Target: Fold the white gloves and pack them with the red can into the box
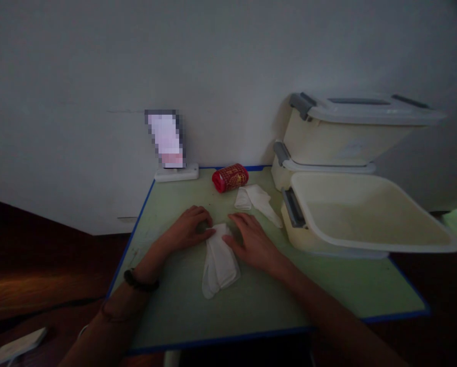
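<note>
A white sock pair (220,261) lies lengthwise in the middle of the green table (251,306). My left hand (188,228) rests at its far left end, fingers curled onto the fabric. On the far right end my right hand (251,240) lies flat, fingers stretched over the cloth. A dark bead bracelet (138,282) circles my left wrist. Further back a second white sock bundle (257,201) lies loose on the table, touched by neither hand.
A red can (230,177) lies on its side near the wall. An open cream plastic bin (360,216) sits at the right, with lidded bins (351,130) stacked behind it. A phone on a white stand (171,153) leans at the back left.
</note>
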`<state>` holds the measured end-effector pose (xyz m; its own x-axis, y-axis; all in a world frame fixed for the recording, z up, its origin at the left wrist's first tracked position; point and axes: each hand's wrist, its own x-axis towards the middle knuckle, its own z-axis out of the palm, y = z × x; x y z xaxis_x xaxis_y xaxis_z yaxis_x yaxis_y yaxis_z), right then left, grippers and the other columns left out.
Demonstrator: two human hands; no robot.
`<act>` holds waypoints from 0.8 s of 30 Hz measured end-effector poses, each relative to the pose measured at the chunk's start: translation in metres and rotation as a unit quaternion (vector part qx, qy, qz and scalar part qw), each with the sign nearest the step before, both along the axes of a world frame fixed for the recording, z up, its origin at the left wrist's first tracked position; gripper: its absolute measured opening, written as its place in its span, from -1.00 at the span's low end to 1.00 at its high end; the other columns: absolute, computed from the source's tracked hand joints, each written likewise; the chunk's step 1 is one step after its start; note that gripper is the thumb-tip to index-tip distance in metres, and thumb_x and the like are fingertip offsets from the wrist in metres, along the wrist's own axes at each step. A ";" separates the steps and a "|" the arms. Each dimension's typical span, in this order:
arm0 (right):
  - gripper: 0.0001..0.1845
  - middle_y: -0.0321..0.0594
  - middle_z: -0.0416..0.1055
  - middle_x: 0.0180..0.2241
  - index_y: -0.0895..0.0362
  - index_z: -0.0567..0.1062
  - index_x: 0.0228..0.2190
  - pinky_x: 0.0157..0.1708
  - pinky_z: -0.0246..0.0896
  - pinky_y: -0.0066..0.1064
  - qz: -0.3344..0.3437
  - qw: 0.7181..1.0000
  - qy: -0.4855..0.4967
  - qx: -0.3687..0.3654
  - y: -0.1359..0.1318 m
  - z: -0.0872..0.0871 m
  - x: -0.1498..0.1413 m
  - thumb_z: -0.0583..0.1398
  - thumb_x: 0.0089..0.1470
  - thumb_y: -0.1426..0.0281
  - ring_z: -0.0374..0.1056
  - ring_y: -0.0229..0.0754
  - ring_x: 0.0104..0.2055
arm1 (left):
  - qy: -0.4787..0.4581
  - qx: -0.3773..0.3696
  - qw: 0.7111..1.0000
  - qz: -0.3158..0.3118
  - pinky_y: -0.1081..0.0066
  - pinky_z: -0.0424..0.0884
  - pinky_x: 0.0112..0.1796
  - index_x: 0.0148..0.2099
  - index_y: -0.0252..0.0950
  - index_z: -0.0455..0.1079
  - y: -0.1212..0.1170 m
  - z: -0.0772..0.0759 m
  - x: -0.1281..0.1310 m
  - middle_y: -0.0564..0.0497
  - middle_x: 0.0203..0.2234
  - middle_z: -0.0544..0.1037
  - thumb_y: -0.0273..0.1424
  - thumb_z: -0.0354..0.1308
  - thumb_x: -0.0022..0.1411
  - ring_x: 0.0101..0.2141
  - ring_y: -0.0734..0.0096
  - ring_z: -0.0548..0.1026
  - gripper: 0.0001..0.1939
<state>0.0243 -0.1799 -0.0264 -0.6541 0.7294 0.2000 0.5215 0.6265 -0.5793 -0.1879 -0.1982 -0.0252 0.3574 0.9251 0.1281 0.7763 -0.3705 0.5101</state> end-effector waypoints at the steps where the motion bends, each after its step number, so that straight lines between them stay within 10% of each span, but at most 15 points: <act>1: -0.48 0.04 0.24 -0.03 0.26 0.24 0.00 0.03 0.01 -0.14 0.002 1.000 0.004 -0.010 0.004 -0.004 -0.004 0.09 0.05 0.23 0.09 -0.03 0.04 | -0.024 -0.011 1.000 -0.004 0.30 0.26 -0.16 -0.34 -0.30 0.32 0.000 0.000 0.000 -0.03 -0.35 0.40 -0.30 0.06 0.13 -0.25 0.31 0.34 -0.84; 7: -0.71 -0.11 0.36 -0.23 0.18 0.36 -0.23 -0.12 0.14 -0.23 0.010 0.990 0.087 -0.111 0.016 -0.013 -0.009 0.15 -0.01 0.30 0.25 -0.12 -0.14 | -0.211 -0.150 0.966 0.023 0.42 0.31 -0.34 -0.32 -0.32 0.29 -0.003 -0.001 0.005 0.05 -0.45 0.40 -0.27 0.05 0.15 -0.40 0.46 0.38 -0.81; 14: -0.81 -0.31 0.36 -0.46 0.12 0.29 -0.38 -0.41 0.20 -0.43 -0.009 0.901 0.280 -0.333 0.019 -0.013 -0.004 0.18 -0.05 0.32 0.32 -0.27 -0.42 | -0.432 -0.203 0.876 0.065 0.45 0.35 -0.36 -0.24 -0.29 0.18 -0.003 -0.003 0.019 0.07 -0.43 0.43 -0.37 0.24 -0.02 -0.38 0.48 0.44 -0.67; 24: -0.69 -0.26 0.42 -0.31 0.09 0.36 -0.24 -0.26 0.26 -0.35 -0.006 0.864 0.336 -0.375 0.022 -0.016 -0.003 0.21 -0.08 0.29 0.36 -0.19 -0.26 | -0.383 -0.327 0.853 0.135 0.32 0.44 -0.28 -0.21 -0.36 0.35 -0.003 -0.004 0.028 -0.06 -0.31 0.57 -0.36 0.28 -0.08 -0.33 0.30 0.53 -0.65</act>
<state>0.0209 -0.1581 -0.0423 -0.5662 0.8243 -0.0010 -0.0859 -0.0602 -0.9945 -0.1597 -0.2013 -0.0292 0.1632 0.9233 -0.3478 0.1341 0.3285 0.9350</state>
